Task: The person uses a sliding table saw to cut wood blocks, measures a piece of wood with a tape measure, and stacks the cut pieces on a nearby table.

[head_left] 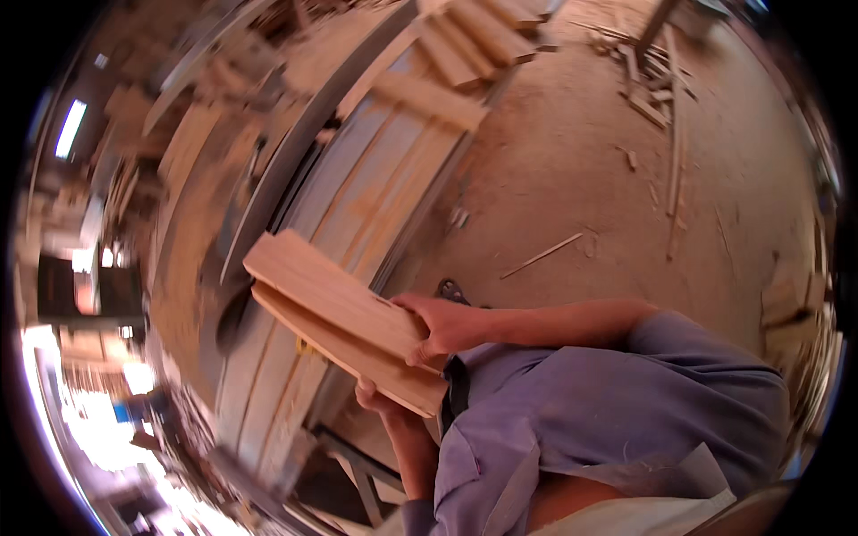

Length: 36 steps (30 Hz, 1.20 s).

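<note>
Two short, thick wooden boards (331, 299), one lying against the other with a dark gap between, tilt across the near part of a long metal machine table. My right hand (442, 326) is closed on the near end of the upper board, thumb pressed on its face. My left hand (380, 396) grips the outer edge of the lower board (357, 355) from beneath, its fingers partly hidden. The boards' near ends lie close to my grey-purple shirt. Under them runs the dusty table (344, 201), grey with sawdust streaks.
Several cut boards (465, 45) lie at the table's far end, with one board (429, 98) across it. A long raised metal rail (304, 134) borders its left side. Offcuts and strips (657, 85) litter the dusty floor (554, 161). More wood (791, 304) is stacked at right.
</note>
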Each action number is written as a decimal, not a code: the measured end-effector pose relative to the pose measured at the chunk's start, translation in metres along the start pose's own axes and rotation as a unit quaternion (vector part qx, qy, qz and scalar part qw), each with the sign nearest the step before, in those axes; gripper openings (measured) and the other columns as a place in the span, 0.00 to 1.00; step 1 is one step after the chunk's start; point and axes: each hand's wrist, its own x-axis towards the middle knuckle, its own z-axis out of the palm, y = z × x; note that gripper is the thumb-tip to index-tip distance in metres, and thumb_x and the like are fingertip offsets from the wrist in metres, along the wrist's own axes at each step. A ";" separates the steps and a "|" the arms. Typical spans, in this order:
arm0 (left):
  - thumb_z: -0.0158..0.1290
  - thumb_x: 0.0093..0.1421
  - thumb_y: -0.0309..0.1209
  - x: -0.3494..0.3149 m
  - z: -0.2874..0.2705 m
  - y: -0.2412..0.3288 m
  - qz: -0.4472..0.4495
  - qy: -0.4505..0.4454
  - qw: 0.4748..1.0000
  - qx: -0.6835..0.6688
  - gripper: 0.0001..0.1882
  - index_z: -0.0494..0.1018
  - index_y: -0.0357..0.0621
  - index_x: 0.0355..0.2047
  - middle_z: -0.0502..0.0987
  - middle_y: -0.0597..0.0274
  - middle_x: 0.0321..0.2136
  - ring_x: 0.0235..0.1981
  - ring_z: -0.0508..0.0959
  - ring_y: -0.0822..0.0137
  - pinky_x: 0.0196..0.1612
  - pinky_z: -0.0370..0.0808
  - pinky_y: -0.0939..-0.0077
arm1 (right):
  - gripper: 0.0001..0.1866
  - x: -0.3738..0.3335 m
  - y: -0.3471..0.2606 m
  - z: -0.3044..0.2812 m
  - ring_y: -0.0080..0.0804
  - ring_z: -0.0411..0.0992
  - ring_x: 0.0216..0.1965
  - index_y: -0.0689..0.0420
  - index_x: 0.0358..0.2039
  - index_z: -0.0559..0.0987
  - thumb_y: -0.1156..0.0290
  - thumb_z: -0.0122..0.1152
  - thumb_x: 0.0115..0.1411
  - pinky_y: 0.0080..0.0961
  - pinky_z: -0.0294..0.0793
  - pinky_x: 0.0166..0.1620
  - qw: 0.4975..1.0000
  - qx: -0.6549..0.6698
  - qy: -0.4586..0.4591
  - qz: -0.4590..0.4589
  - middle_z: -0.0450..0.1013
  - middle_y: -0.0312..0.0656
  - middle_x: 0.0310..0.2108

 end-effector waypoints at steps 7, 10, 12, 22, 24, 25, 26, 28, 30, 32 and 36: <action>0.63 0.45 0.52 0.098 0.026 -0.034 -0.193 -0.063 0.979 0.024 0.59 0.53 0.30 0.72 0.69 0.37 0.61 0.59 0.75 0.42 0.59 0.78 0.50 | 0.67 -0.012 0.008 -0.088 0.37 0.63 0.67 0.56 0.78 0.49 0.69 0.85 0.43 0.37 0.62 0.69 0.982 0.130 0.134 -0.035 0.65 0.46 0.67; 0.62 0.45 0.49 0.158 0.061 -0.055 -0.211 -0.113 0.968 0.070 0.58 0.53 0.30 0.71 0.70 0.37 0.60 0.58 0.75 0.42 0.60 0.77 0.50 | 0.70 0.003 0.012 -0.152 0.38 0.61 0.69 0.55 0.79 0.46 0.69 0.85 0.41 0.36 0.59 0.71 0.968 0.161 0.173 -0.083 0.63 0.46 0.68; 0.61 0.43 0.42 0.202 0.086 -0.072 -0.202 -0.115 0.970 0.069 0.55 0.55 0.30 0.70 0.71 0.39 0.59 0.58 0.76 0.43 0.62 0.76 0.52 | 0.72 0.010 0.007 -0.194 0.37 0.58 0.71 0.56 0.79 0.46 0.63 0.86 0.40 0.35 0.56 0.73 0.961 0.153 0.215 -0.084 0.60 0.45 0.72; 0.58 0.41 0.33 0.334 0.244 -0.134 -0.274 -0.179 0.942 0.078 0.52 0.56 0.29 0.69 0.73 0.42 0.56 0.56 0.77 0.46 0.62 0.76 0.56 | 0.71 -0.022 -0.032 -0.365 0.35 0.59 0.71 0.60 0.78 0.50 0.61 0.84 0.37 0.33 0.54 0.73 0.902 0.221 0.350 -0.121 0.61 0.46 0.72; 0.57 0.41 0.34 0.355 0.280 -0.154 -0.283 -0.225 0.926 0.104 0.52 0.56 0.29 0.69 0.73 0.40 0.57 0.57 0.77 0.45 0.62 0.76 0.54 | 0.70 -0.039 -0.035 -0.394 0.35 0.61 0.70 0.60 0.78 0.51 0.63 0.83 0.38 0.33 0.54 0.73 0.872 0.277 0.379 -0.137 0.62 0.45 0.71; 0.56 0.43 0.33 0.365 0.295 -0.170 -0.287 -0.253 0.919 0.089 0.51 0.56 0.28 0.69 0.73 0.40 0.56 0.56 0.77 0.45 0.62 0.76 0.55 | 0.69 -0.050 -0.037 -0.410 0.34 0.61 0.70 0.60 0.78 0.52 0.64 0.83 0.38 0.33 0.54 0.74 0.856 0.302 0.395 -0.143 0.63 0.45 0.71; 0.56 0.44 0.32 0.374 0.313 -0.184 -0.290 -0.271 0.912 0.100 0.50 0.56 0.28 0.69 0.73 0.40 0.56 0.56 0.77 0.46 0.61 0.76 0.55 | 0.68 -0.060 -0.036 -0.426 0.34 0.62 0.69 0.60 0.78 0.53 0.65 0.82 0.38 0.32 0.54 0.74 0.838 0.328 0.410 -0.150 0.64 0.44 0.70; 0.55 0.45 0.31 0.389 0.356 -0.209 -0.292 -0.303 0.899 0.122 0.48 0.56 0.28 0.68 0.73 0.41 0.56 0.56 0.78 0.47 0.61 0.77 0.56 | 0.65 -0.077 -0.024 -0.463 0.33 0.63 0.69 0.59 0.77 0.55 0.68 0.80 0.39 0.31 0.56 0.73 0.817 0.347 0.425 -0.178 0.64 0.43 0.70; 0.53 0.44 0.28 0.406 0.398 -0.237 -0.297 -0.303 0.897 0.124 0.46 0.57 0.29 0.68 0.73 0.42 0.56 0.56 0.77 0.49 0.60 0.76 0.58 | 0.64 -0.094 -0.008 -0.505 0.31 0.63 0.69 0.58 0.77 0.56 0.74 0.79 0.39 0.30 0.59 0.72 0.797 0.368 0.437 -0.198 0.64 0.41 0.70; 0.53 0.43 0.27 0.423 0.433 -0.274 -0.289 -0.290 0.903 0.129 0.46 0.58 0.30 0.67 0.74 0.42 0.55 0.56 0.77 0.49 0.60 0.76 0.59 | 0.63 -0.115 0.005 -0.546 0.33 0.64 0.69 0.58 0.77 0.56 0.74 0.78 0.40 0.30 0.59 0.72 0.778 0.391 0.453 -0.194 0.64 0.43 0.70; 0.51 0.40 0.24 0.454 0.491 -0.347 -0.264 -0.279 0.919 0.092 0.48 0.58 0.29 0.67 0.74 0.43 0.55 0.57 0.77 0.49 0.64 0.75 0.59 | 0.64 -0.154 0.026 -0.638 0.36 0.64 0.69 0.60 0.77 0.56 0.70 0.80 0.39 0.32 0.59 0.72 0.782 0.387 0.455 -0.180 0.65 0.46 0.70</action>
